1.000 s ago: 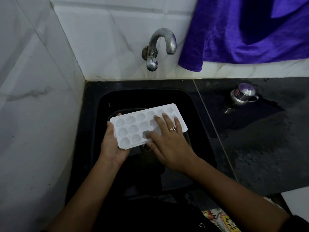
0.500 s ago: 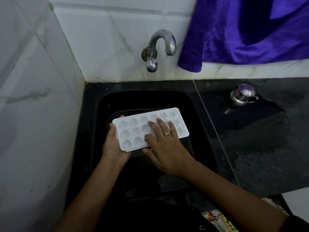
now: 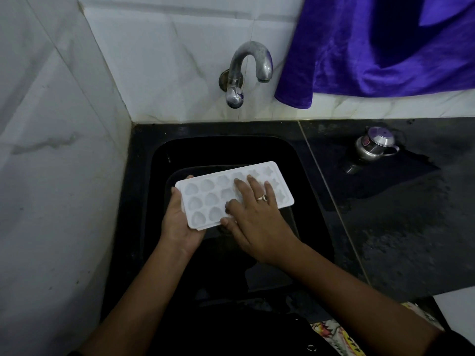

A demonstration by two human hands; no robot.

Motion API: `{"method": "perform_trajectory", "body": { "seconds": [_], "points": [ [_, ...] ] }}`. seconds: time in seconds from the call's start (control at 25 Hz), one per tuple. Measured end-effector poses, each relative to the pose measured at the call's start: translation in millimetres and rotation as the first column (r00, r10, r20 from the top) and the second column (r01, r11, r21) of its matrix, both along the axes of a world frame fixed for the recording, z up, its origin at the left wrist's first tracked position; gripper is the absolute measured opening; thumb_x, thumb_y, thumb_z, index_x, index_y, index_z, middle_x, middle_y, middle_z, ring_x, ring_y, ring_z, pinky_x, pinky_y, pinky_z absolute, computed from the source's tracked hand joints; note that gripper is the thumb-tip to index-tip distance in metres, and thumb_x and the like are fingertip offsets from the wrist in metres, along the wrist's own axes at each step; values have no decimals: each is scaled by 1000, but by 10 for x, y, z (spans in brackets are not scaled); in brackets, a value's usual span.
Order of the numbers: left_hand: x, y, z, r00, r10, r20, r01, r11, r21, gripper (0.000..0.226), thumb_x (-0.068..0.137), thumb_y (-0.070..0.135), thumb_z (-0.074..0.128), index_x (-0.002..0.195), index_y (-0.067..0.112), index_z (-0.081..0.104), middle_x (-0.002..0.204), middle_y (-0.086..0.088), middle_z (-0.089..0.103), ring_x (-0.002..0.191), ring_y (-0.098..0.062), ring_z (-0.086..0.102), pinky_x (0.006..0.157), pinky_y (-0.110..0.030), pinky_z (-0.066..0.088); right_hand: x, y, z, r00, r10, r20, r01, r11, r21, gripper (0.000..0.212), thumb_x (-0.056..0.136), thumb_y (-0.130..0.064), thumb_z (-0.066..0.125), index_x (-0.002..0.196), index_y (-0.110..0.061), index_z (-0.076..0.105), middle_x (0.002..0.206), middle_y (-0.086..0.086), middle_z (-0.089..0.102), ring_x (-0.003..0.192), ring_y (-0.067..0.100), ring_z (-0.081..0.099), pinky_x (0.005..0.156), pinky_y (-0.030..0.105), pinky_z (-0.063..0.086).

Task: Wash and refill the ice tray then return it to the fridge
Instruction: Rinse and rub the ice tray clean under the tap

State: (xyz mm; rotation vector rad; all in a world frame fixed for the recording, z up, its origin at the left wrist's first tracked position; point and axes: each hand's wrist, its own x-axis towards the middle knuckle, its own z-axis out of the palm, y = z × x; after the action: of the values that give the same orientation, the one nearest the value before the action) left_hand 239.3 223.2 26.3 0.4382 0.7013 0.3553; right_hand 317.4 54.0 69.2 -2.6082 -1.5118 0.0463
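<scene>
A white ice tray (image 3: 205, 199) with heart and star shaped cavities is held level over the black sink (image 3: 305, 181). My left hand (image 3: 177, 222) grips the tray's near left end from below, with the thumb on its edge. My right hand (image 3: 254, 214), wearing a ring, lies flat on top of the tray's middle with straight fingers spread over the cavities. The metal tap (image 3: 246, 70) sticks out of the tiled wall above the sink, and no water runs from it.
A purple cloth (image 3: 380, 44) hangs at the upper right. A small steel lidded jug (image 3: 374, 146) stands on the wet black counter (image 3: 411, 214) right of the sink. White marble-look tiles (image 3: 51, 176) close off the left side and the back.
The tray has shifted slightly toward me and rightward over the sink. My right hand's fingers have slid across the cavities while the left keeps its hold.
</scene>
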Motion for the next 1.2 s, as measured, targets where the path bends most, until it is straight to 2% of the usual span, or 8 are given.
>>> {"method": "perform_trajectory", "body": {
  "seconds": [0.28,0.44,0.6,0.68,0.84,0.96,1.08,1.2],
  "points": [
    [-13,98,-59,999,23,23,-23,1000,-12,56,106,58,39,145,24,59,143,-17,64,132,-41,61,114,-64,41,7,-94,109,999,18,-36,-17,1000,23,48,107,-54,26,143,-31,49,165,15,27,157,38,13,123,65,12],
    [13,20,54,999,-28,16,29,995,-97,60,104,64,36,144,25,60,138,-19,67,125,-40,66,100,-59,53,-187,27,68,986,168,-8,-168,986,16,46,108,-52,31,136,-24,52,164,18,29,157,40,16,124,64,10],
    [-14,-43,161,999,-14,40,18,996,-86,54,107,60,34,126,26,71,128,-16,73,108,-34,75,86,-53,63,-167,84,66,997,78,-22,-78,997,5,45,108,-54,29,133,-27,54,165,18,27,157,41,13,123,66,10],
    [-18,-80,208,998,-30,58,35,994,-99,57,107,59,32,116,25,77,120,-16,77,98,-32,78,78,-50,65,-196,79,24,989,143,22,-142,989,-37,51,108,-55,28,135,-21,52,165,18,27,157,41,13,123,66,10],
    [-5,-123,227,999,-28,45,32,995,-93,50,108,57,33,126,26,67,117,-16,78,94,-32,79,72,-50,66,-122,55,78,996,89,-20,-89,996,-9,45,108,-55,29,131,-27,57,166,17,26,157,41,12,123,67,9],
    [-6,-133,200,998,-35,50,40,995,-96,50,107,58,34,126,27,68,123,-16,75,96,-32,79,75,-51,65,-163,52,37,987,159,8,-158,987,-32,49,108,-55,30,129,-19,56,165,18,29,157,41,14,123,67,11],
    [-9,-123,171,999,-32,32,35,995,-94,50,107,58,34,129,28,67,126,-17,74,99,-33,78,75,-52,65,-129,33,51,995,92,-31,-93,996,-12,45,108,-54,29,131,-27,57,166,17,26,157,41,12,123,66,8],
    [-5,-147,166,997,-67,34,71,991,-114,55,106,60,33,140,28,62,131,-18,71,111,-34,74,88,-52,61,-169,59,36,988,157,11,-157,987,-45,48,108,-54,29,128,-19,56,164,18,29,157,40,14,123,66,12]
  ]
}}
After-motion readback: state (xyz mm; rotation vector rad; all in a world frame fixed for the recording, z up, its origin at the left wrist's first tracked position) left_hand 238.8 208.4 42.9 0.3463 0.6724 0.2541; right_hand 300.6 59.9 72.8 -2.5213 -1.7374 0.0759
